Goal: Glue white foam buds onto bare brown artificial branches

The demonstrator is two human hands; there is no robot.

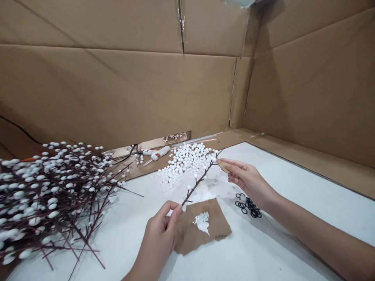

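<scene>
My left hand point(165, 230) is closed around the lower end of a dark brown artificial twig point(198, 182), which slants up to the right. A few white balls sit on its short side shoots. Between the thumb and fingers of my right hand point(244, 175) is a small tan piece of cardboard point(223, 165), held at the upper part of the twig; whether it touches is hard to tell. Below the twig lies a torn cardboard piece point(187, 234) with a smear of white glue-like paste point(202, 222) on it. Many loose white balls point(187, 160) are spread behind the twig.
A big bundle of brown twigs with white balls point(52, 195) fills the left side. Black rings point(249, 206) lie under my right forearm. A glue gun point(156, 153) and clear sticks point(196, 141) rest at the back. Cardboard walls point(117, 89) enclose the white board point(307, 195).
</scene>
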